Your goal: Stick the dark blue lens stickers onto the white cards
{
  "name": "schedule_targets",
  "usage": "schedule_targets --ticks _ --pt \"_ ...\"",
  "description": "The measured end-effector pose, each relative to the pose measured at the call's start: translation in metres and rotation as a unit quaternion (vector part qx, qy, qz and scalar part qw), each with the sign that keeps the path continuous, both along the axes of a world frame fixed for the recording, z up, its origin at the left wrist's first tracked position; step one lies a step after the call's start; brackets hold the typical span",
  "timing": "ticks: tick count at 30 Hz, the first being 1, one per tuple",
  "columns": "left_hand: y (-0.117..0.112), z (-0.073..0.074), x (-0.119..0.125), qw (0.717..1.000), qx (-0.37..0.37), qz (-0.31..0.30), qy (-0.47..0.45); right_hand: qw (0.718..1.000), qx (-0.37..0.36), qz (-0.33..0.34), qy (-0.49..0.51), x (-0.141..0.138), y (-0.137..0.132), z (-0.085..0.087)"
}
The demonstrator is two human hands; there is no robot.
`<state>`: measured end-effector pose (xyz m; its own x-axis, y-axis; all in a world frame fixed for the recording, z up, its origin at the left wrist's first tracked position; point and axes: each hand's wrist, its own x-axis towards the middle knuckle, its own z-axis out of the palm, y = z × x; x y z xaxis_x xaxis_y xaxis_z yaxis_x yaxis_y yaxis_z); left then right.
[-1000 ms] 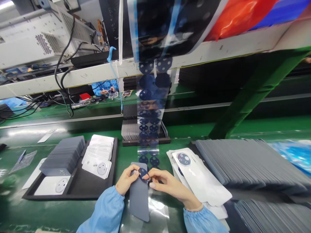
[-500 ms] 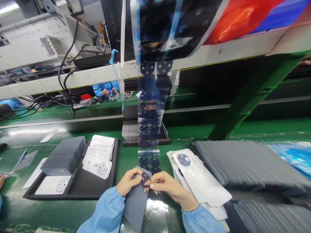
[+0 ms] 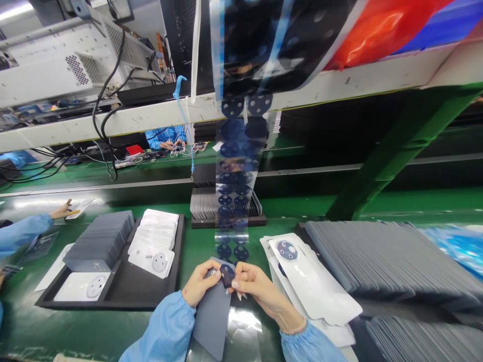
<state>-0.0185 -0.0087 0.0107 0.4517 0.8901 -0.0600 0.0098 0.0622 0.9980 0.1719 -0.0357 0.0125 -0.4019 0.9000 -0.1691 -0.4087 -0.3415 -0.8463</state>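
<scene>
My left hand [image 3: 200,284] is closed on the upper part of a flat grey phone back cover [image 3: 212,322], which lies tilted over the bench. Between my hands is a dark round camera-lens film [image 3: 227,276] with small holes. My left thumb touches its left edge, while the fingertips of my right hand [image 3: 253,285] pinch the right edge. Just beyond my hands hangs a clear strip [image 3: 233,236] with two columns of the same dark round films. It runs down from a roll [image 3: 279,45] overhead. My fingers hide part of the cover's top.
At left, a black tray [image 3: 147,296] holds grey covers [image 3: 100,239] and white covers [image 3: 154,234]. White covers [image 3: 313,281] lie at right beside long rows of grey covers [image 3: 392,256]. A green post [image 3: 377,161] slants behind. A co-worker's hand [image 3: 61,210] reaches in from the left.
My right hand has shifted slightly, and the round film has turned a little between my fingers. At the far left, a co-worker's arm has reached over the bench to a white cover.
</scene>
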Motion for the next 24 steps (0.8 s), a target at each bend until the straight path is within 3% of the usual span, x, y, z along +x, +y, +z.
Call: schedule_targets --ticks 7,13,18,24 --pt "0.0037 -0.0009 -0.0024 0.995 0.040 0.076 0.056 0.995 0.058 -0.055 -0.061 0.0068 0.0042 0.0002" --pt "0.0038 0.0028 -0.0013 0.984 0.063 0.137 0.090 0.959 0.122 -0.208 -0.148 0.0077 0.0045 0.0056" --pt "0.0026 0.0035 0.0004 0.979 0.108 0.106 0.140 0.957 0.118 -0.190 -0.185 0.0011 0.0044 0.0045" --pt "-0.0007 -0.0006 0.0012 0.997 0.046 0.019 0.066 0.940 0.090 -0.283 -0.167 0.0046 0.0052 0.0010"
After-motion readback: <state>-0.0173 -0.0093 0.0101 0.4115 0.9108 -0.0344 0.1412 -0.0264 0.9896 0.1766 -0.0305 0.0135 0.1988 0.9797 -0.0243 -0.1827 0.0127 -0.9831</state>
